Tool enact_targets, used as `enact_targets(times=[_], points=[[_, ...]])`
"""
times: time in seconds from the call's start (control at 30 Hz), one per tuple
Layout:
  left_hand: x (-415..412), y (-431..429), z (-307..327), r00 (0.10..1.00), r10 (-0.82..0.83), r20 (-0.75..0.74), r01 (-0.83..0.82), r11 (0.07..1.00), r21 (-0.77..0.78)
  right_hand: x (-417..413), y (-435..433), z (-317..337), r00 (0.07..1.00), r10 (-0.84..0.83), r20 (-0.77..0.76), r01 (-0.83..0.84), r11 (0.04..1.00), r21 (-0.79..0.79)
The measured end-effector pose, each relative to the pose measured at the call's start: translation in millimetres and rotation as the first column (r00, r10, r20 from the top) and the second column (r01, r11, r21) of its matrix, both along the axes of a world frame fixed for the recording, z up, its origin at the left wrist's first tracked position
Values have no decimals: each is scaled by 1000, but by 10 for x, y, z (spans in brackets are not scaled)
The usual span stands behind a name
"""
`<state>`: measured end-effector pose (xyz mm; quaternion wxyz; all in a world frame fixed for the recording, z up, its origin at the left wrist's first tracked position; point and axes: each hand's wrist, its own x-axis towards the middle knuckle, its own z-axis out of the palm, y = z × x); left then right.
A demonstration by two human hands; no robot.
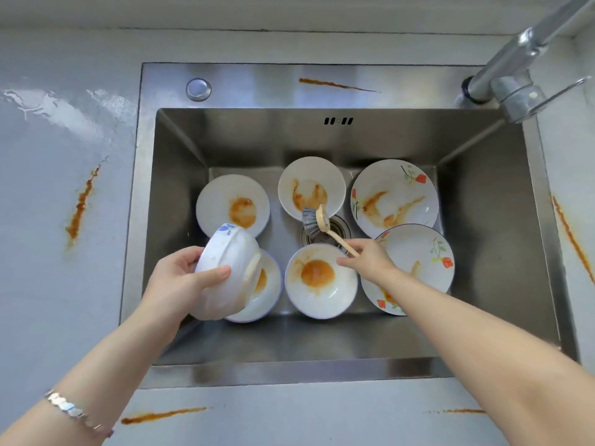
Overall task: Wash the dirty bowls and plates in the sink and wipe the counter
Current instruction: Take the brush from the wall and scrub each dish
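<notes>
Our left hand (178, 281) grips one tilted bowl (227, 252) above the sink (483, 162), and our right hand (370, 262) pinches one brush (322, 222) over the sink's drain. Inside the sink we count two flowered plates (394, 188) at its right side and four stained bowls (320, 281). Four sauce streaks (80, 207) mark the tabletop (48, 300) around the sink.

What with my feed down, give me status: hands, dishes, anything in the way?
Left hand grips tilted bowl over sink. Right hand holds brush near drain. Six soiled dishes inside. Nothing blocking; sauce streaks on counter.
</notes>
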<state>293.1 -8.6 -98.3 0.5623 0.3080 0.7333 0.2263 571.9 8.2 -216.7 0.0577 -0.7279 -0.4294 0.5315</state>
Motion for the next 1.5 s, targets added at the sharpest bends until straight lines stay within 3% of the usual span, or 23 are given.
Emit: enact_targets(times=[0.37,0.53,0.6,0.67,0.8,0.9,1.0,1.07,1.27,1.5], points=[[56,112,-126,996,-80,32,81,995,-52,121,-63,-71,975,149,166,-149,989,-15],[282,137,-60,984,-157,80,160,986,-35,420,-128,331,981,56,187,-61,998,23],[473,133,-94,967,-254,0,254,967,-3,632,-162,551,983,3,185,-10,999,34],[691,108,-197,870,-446,-211,465,884,44,860,-206,779,974,-65,217,51,996,70],[1104,28,-480,484,-661,-573,800,600,-15,1214,-294,1164,963,-171,208,143,979,144],[1296,32,-623,233,-750,-619,903,403,-148,1402,-348,1298,960,-203,195,173,972,158],[1360,53,-754,112,-809,-577,936,280,-211,1523,-391,1297,953,-237,189,209,965,156],[1344,10,-836,100,-827,-553,933,271,-236,1543,-404,1291,952,-248,180,224,964,145],[1167,-115,-1021,206,-900,-384,917,314,-246,1453,-421,1257,960,-253,123,238,963,125],[1211,-95,-1179,215,-952,-220,913,276,-301,1285,-453,1167,952,-285,109,272,955,121]])
